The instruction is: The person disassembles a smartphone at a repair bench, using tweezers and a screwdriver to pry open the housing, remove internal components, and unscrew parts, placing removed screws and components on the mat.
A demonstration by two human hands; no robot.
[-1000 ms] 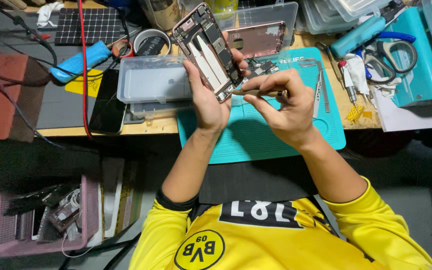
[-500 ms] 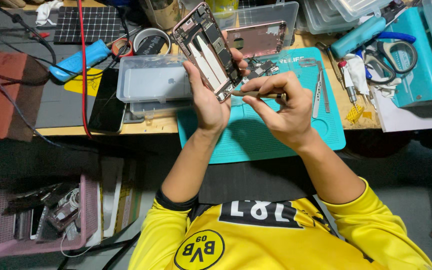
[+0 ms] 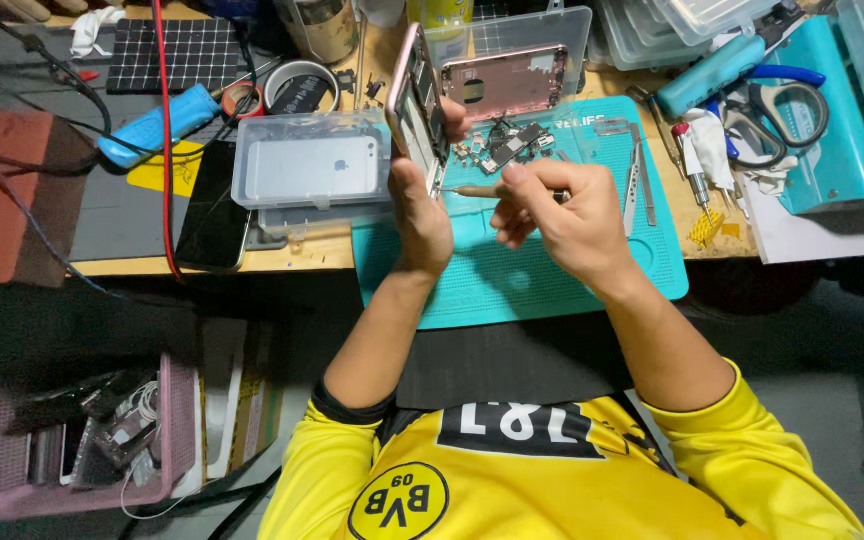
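The fingers (image 3: 449,118) of the left hand (image 3: 422,215) wrap around an opened phone (image 3: 414,95), thumb along its near edge and fingertips curling over the far edge, so it stands on edge above the teal mat (image 3: 512,280), its open side turned towards the right hand. The fingers of the right hand (image 3: 562,215) are pressed together in a pinch on a thin screwdriver (image 3: 472,190), whose tip points left and meets the phone's lower edge just beside the left thumb.

The wooden workbench (image 3: 202,262) runs across the top of the view, crowded with gear. The teal mat lies on it under both hands and overhangs the near edge. To the left of the mat a clear plastic box (image 3: 312,165) holds a silver phone back. A black phone (image 3: 214,205) lies flat just left of that box. Behind the held phone, a pink phone shell (image 3: 502,85) leans in another clear tray. A blue tool (image 3: 157,125) lies at the far left of the bench. Scissors (image 3: 787,105) with blue handles rest at the right. Metal tweezers (image 3: 637,165) lie on the mat's right part. A cluster of small loose parts (image 3: 502,145) sits on the mat just beyond the right hand's knuckles. Below the bench, at lower left, a pink basket (image 3: 82,440) holds cables and old parts.
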